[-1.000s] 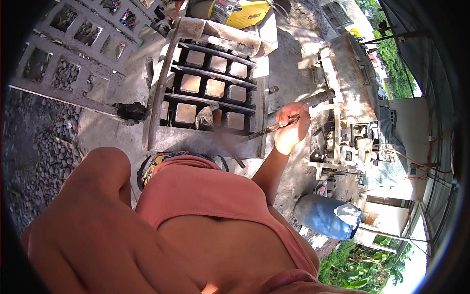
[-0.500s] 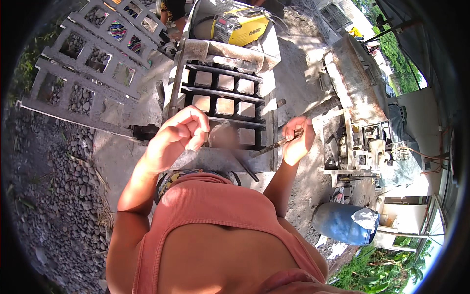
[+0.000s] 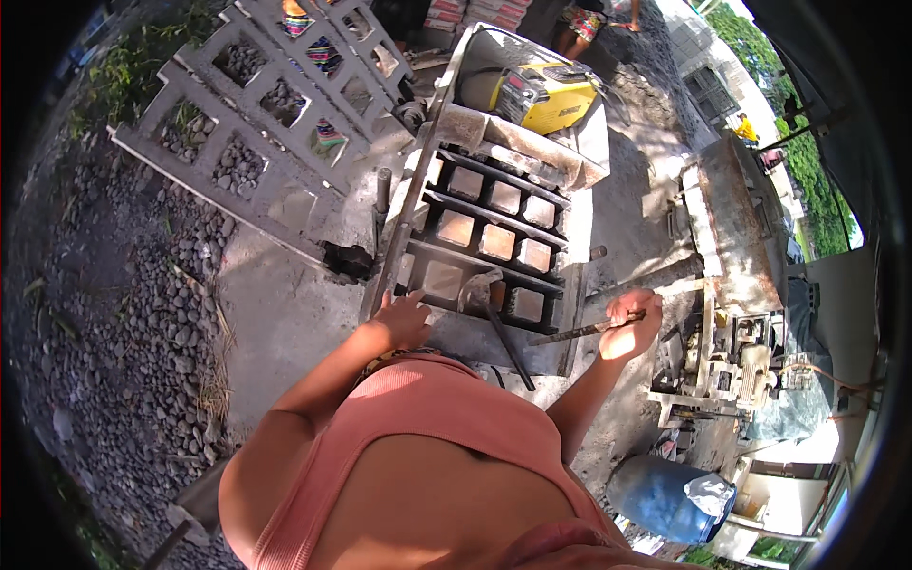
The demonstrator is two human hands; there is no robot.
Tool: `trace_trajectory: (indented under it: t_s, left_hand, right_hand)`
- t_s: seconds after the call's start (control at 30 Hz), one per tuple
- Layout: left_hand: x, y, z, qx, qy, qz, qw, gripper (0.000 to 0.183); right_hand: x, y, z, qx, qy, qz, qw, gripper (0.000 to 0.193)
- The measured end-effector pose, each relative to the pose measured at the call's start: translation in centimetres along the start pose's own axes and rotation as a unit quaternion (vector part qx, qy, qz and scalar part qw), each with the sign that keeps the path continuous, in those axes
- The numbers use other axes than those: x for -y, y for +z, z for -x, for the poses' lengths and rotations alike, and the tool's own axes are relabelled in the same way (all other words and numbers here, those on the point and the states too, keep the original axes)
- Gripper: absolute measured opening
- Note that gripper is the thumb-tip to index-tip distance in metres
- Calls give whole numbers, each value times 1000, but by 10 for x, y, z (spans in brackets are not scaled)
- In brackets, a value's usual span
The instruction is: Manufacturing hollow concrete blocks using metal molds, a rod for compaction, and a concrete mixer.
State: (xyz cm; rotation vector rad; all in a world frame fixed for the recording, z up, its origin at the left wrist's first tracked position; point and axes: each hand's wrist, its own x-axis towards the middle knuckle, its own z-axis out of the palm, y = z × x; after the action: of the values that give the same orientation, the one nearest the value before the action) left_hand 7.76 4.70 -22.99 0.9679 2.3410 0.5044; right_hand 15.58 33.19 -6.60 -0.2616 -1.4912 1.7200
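Brown, mottled rod (image 3: 581, 332) — slim, straight — clasped in my right hand (image 3: 634, 324) by the gridded mould's (image 3: 458, 330) corner; my left hand (image 3: 404, 321) splays loosely.

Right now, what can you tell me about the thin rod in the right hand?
The rod is straight, slim and dark brown, with a mottled surface like rusty metal. The right hand grips it near one end. The rest slants left and slightly down in the view, its tip appearing over the near edge of the gridded mould; whether they touch, I cannot tell.
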Motion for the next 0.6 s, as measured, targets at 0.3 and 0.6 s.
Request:
trace_trajectory:
  t_s: [0.3,0.6]
  left_hand:
    - [-11,-1,-12,59,27,-24,998,38]
    - [-5,-1,10,116,57,-24,991,35]
  right_hand:
    - [0,-4,13,-5,-27,49,998,46]
    - [-4,6,21,4,-24,57,998,49]
